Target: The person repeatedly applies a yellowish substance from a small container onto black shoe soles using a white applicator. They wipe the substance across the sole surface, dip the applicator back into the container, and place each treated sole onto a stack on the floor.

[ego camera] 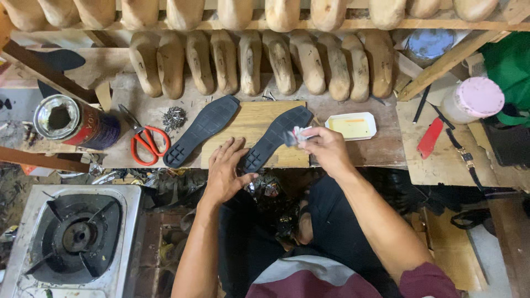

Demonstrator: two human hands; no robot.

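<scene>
Across the back of your workbench (pixel 359 152) runs a row of wooden shoe lasts (pixel 259 63), and in front of them a wooden board (pixel 251 124) carries two dark rubber soles, the left sole (pixel 201 129) lying free and the right sole (pixel 274 138) under your hands. Your left hand (pixel 226 171) lies flat with fingers spread, pressing the heel end of the right sole against the board's near edge, while your right hand (pixel 326 148) is pinched shut on a small crumpled rag (pixel 297 135) touching that sole's upper end. Smaller things sit around: a tin can (pixel 74 121) and red-handled scissors (pixel 146 140) to the left, a shallow white tray (pixel 351 126) just right of the rag.
</scene>
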